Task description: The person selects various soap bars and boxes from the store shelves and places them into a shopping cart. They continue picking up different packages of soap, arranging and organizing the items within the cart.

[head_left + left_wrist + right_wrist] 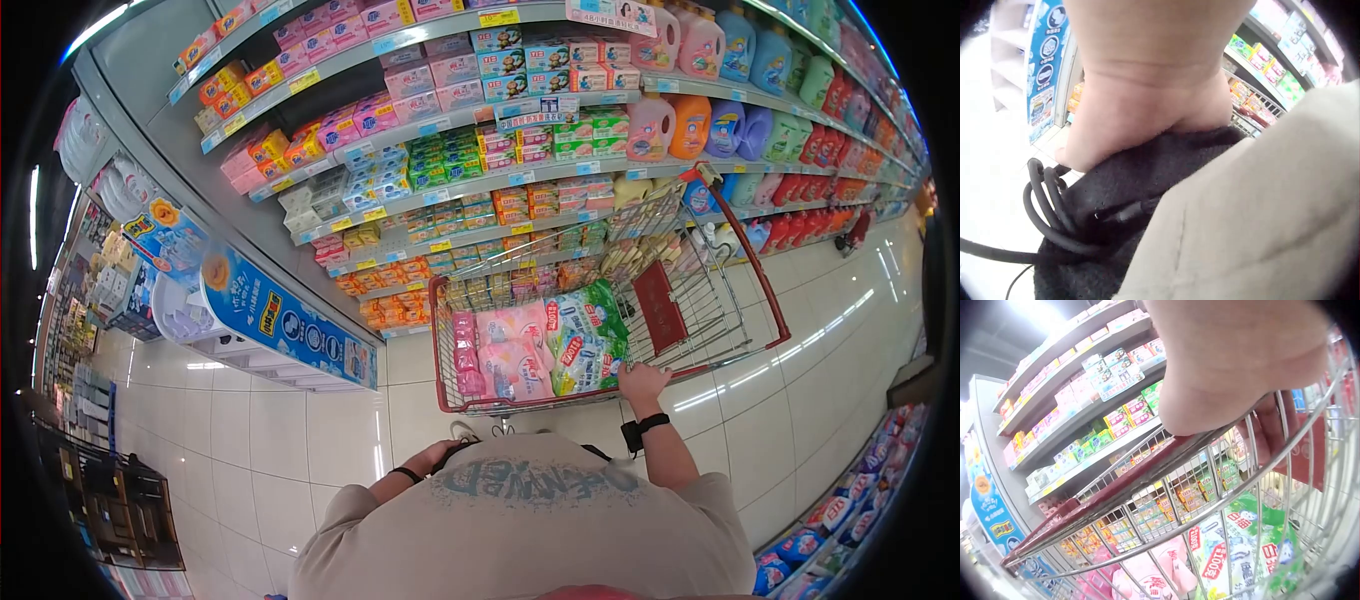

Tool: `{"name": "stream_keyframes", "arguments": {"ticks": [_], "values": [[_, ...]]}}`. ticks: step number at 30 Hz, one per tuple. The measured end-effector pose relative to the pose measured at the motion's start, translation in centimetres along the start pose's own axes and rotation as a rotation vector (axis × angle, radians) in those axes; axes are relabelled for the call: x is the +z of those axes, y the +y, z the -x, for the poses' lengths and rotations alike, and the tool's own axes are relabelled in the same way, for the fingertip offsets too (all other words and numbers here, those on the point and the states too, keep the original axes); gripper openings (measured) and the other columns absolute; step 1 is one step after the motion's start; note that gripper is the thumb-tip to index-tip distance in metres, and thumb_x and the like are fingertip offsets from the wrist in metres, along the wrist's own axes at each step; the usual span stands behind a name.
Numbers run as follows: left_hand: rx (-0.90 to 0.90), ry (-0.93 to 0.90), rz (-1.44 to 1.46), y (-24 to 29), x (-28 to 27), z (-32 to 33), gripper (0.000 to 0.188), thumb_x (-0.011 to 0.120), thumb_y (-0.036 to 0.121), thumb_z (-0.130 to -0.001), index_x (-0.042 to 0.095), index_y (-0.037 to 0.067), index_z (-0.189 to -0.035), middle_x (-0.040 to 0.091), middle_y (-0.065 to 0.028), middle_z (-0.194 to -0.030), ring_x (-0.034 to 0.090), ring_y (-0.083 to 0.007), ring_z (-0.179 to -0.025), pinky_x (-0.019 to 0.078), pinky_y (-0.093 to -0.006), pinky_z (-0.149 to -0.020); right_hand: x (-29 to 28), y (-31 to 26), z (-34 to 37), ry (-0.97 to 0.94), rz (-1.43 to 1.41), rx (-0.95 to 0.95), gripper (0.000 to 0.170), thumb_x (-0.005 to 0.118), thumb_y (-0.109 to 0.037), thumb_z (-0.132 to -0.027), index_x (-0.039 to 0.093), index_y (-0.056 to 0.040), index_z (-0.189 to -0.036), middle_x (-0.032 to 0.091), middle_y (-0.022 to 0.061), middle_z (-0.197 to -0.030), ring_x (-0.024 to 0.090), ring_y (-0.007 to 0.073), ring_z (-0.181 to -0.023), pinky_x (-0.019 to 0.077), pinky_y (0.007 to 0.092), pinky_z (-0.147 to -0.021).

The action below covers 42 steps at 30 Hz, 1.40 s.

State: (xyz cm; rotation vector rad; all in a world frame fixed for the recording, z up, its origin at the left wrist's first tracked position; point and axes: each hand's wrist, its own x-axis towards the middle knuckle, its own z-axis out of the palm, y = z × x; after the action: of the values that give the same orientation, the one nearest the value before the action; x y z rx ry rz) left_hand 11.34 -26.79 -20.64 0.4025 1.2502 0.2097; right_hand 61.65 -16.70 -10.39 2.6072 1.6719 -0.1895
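My right hand (643, 382) grips the near side rim of a shopping cart (540, 403). In the right wrist view, fingers (1269, 428) of that hand curl down past the red rim, behind the wire. Inside the cart lie pink packs (512, 350) and green-and-white bags (588, 340). My left hand (437, 456) is low at my waist, by the shirt's hem. The left wrist view shows that hand (1141, 119) against dark cloth (1116, 231) with black cables looped beside it; its fingers are mostly hidden.
Shelves of boxed soaps (445, 160) and bottles (690, 125) run along the far side of the cart. A blue promotional panel (300, 330) stands at the left. Tiled floor (240, 430) extends behind it, and bagged goods (835, 510) line the lower right.
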Motion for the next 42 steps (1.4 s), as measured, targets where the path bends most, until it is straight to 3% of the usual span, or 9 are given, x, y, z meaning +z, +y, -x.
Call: {"name": "stream_keyframes", "arguments": {"ticks": [5,11,14,24,30,33,36,39,42], "values": [[0.230,0.082,-0.487,0.3,0.2,0.8,0.040,0.048,0.034,-0.103,0.067,0.002,-0.119,0.072,-0.0111,-0.106,0.067,-0.0222,-0.087,0.0525,-0.0357,-0.082,0.0,-0.1,0.2,0.047,-0.016,-0.009,0.056,0.046,-0.050,-0.092,0.078,-0.0040,-0.090,0.075,0.0183,-0.090,0.070,0.0339,-0.093,0.0278,0.0593,-0.107],[0.233,0.088,-0.382,0.6,0.7,2.8,0.041,0.047,0.034,-0.103,0.065,0.002,-0.122,0.072,-0.0118,-0.108,0.067,-0.0226,-0.090,0.0518,-0.0363,-0.086,-0.5,-0.4,0.3,0.054,-0.009,-0.012,0.056,0.046,-0.050,-0.092,0.078,-0.0041,-0.089,0.075,0.0172,-0.090,0.070,0.0332,-0.093,0.0282,0.0600,-0.108],[0.070,0.080,-0.124,1.3,1.8,3.7,0.041,0.046,0.035,-0.104,0.065,0.003,-0.123,0.072,-0.0120,-0.111,0.067,-0.0231,-0.093,0.0513,-0.0365,-0.088,-0.6,-0.4,0.3,0.033,-0.009,-0.002,0.056,0.046,-0.050,-0.092,0.078,-0.0044,-0.090,0.075,0.0168,-0.090,0.070,0.0330,-0.095,0.0284,0.0599,-0.108],[0.048,0.078,-0.139,2.3,2.7,4.8,0.043,0.044,0.035,-0.104,0.064,0.004,-0.126,0.071,-0.0124,-0.116,0.067,-0.0250,-0.098,0.0508,-0.0368,-0.092,-0.2,-0.3,0.1,0.018,0.012,-0.001,0.055,0.044,-0.049,-0.094,0.078,-0.0049,-0.093,0.075,0.0165,-0.090,0.069,0.0328,-0.095,0.0268,0.0598,-0.109],[0.028,0.089,-0.215,3.3,3.2,5.7,0.045,0.048,0.034,-0.104,0.063,0.000,-0.129,0.066,-0.0100,-0.123,0.061,-0.0203,-0.108,0.0466,-0.0340,-0.096,-1.3,-0.7,0.3,-0.049,-0.003,0.014,0.055,0.043,-0.048,-0.095,0.077,-0.0048,-0.096,0.075,0.0168,-0.093,0.069,0.0325,-0.098,0.0256,0.0578,-0.109],[-0.032,0.042,-0.057,1.3,0.9,2.7,0.046,0.048,0.035,-0.104,0.063,-0.001,-0.128,0.067,-0.0105,-0.122,0.062,-0.0207,-0.106,0.0468,-0.0337,-0.096,-1.3,-0.6,0.3,-0.032,0.006,0.007,0.055,0.043,-0.048,-0.095,0.077,-0.0048,-0.096,0.075,0.0164,-0.094,0.069,0.0320,-0.099,0.0263,0.0578,-0.108],[0.033,0.088,-0.032,0.7,0.0,2.5,0.047,0.049,0.037,-0.104,0.063,-0.001,-0.127,0.069,-0.0103,-0.118,0.063,-0.0208,-0.105,0.0472,-0.0323,-0.096,-0.5,-0.2,-0.2,-0.018,0.012,0.004,0.055,0.044,-0.048,-0.095,0.077,-0.0041,-0.094,0.075,0.0167,-0.094,0.069,0.0320,-0.098,0.0265,0.0582,-0.108],[-0.084,0.168,0.007,1.0,-1.6,2.6,0.056,0.051,0.043,-0.102,0.056,-0.002,-0.135,0.063,-0.0151,-0.127,0.062,-0.0242,-0.110,0.0472,-0.0348,-0.098,-0.2,-0.3,0.1,-0.005,0.002,0.000,0.055,0.044,-0.048,-0.094,0.077,-0.0041,-0.092,0.075,0.0163,-0.091,0.070,0.0326,-0.094,0.0265,0.0587,-0.108],[-0.013,0.388,-0.064,-0.1,-3.8,2.5,0.064,0.049,0.051,-0.101,0.048,0.002,-0.142,0.056,-0.0181,-0.138,0.060,-0.0284,-0.115,0.0475,-0.0421,-0.098,-0.5,-0.3,0.2,0.021,-0.005,0.005,0.054,0.045,-0.048,-0.093,0.077,-0.0043,-0.090,0.075,0.0162,-0.089,0.070,0.0329,-0.090,0.0266,0.0592,-0.108]]}}
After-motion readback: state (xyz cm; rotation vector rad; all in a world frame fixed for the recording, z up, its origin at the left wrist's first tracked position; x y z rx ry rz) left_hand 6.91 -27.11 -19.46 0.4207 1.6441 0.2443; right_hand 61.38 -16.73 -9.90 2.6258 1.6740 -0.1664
